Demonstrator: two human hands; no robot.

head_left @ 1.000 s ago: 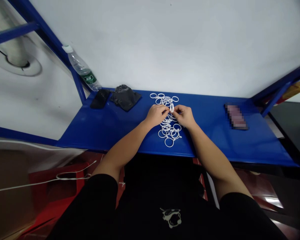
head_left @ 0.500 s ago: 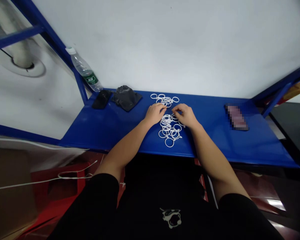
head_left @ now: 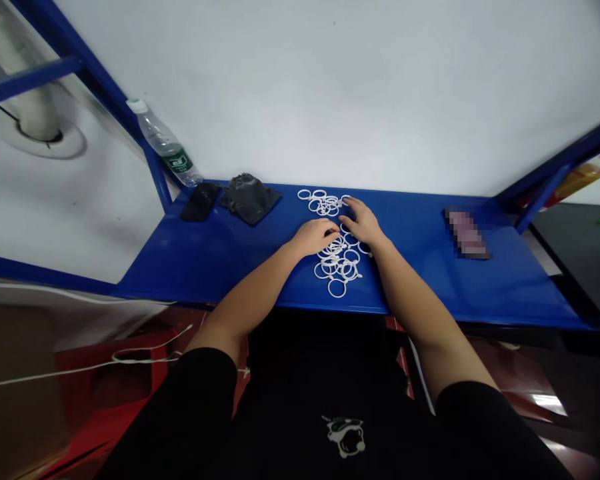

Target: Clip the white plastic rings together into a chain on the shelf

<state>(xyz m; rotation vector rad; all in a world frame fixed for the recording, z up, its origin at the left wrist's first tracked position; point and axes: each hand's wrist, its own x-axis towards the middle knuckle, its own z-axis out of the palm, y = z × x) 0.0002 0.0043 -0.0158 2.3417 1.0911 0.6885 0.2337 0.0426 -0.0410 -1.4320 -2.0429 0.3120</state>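
White curtain rings with small eyelets lie in two loose groups on the blue table. My left hand (head_left: 317,237) is curled over the top of the near group (head_left: 337,288), thumb and fingertips close together. What lies between those tips, if anything, is too small to make out. My right hand (head_left: 363,222) is open at the right of the far group (head_left: 319,194), its thumb and index finger spread apart. The index fingertip reaches the rightmost ring of that group, and the thumb is lower, above the near rings. A few near rings are partly covered by both hands.
Along the back left of the blue table (head_left: 180,260) are a black pouch (head_left: 253,199), a dark flat object (head_left: 200,202) and a clear water bottle (head_left: 167,147). A blurred-out phone-like object (head_left: 466,233) lies at the right. Blue frame posts rise at both ends.
My right hand has moved away toward the far rings, and its fingers have spread. My left hand has come down slightly nearer me, onto the near rings. The view has shifted a little.
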